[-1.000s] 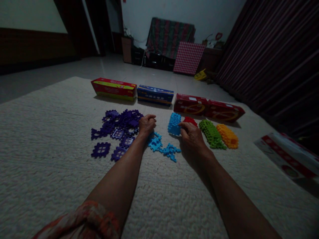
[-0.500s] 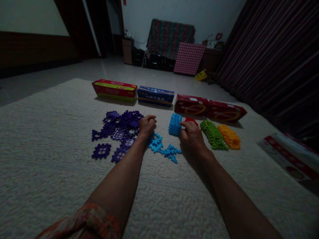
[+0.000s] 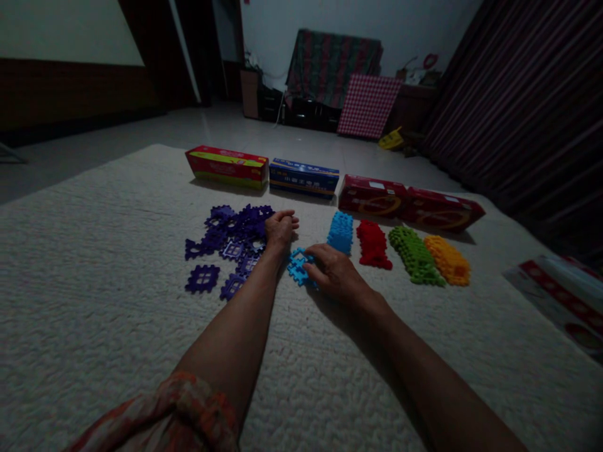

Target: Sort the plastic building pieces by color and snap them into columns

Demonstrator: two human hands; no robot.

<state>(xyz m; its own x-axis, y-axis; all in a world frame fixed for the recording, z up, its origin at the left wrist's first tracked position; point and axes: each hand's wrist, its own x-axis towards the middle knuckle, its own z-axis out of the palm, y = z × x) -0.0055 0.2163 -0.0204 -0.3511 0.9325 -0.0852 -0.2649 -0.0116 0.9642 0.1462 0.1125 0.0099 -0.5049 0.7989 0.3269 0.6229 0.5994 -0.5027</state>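
Note:
My left hand (image 3: 281, 229) rests at the right edge of a loose heap of purple interlocking plastic pieces (image 3: 203, 278), its fingers loosely stretched and apart, holding nothing. Low over the mat, my right hand (image 3: 336, 270) has its thumb and forefinger at a light blue interlocking piece (image 3: 296, 267), gripping its right side. My palm covers the spot just right of that piece. Behind the right hand stands a row of light blue pieces (image 3: 341, 231). Rows of red pieces (image 3: 374, 243), green pieces (image 3: 415, 256) and orange pieces (image 3: 447, 260) lie further right.
Along the back of the pale mat (image 3: 117, 339) stand a red-and-yellow box (image 3: 228, 168), a blue box (image 3: 304, 179) and two dark red boxes (image 3: 372, 196). A red-and-white package (image 3: 556, 298) lies at the right. Tiled floor and a dark curtain (image 3: 532, 107) lie beyond.
My right hand has left the light blue row and moved left to the loose light blue piece. The red row is now uncovered. My left hand stays by the purple heap; the view has shifted slightly.

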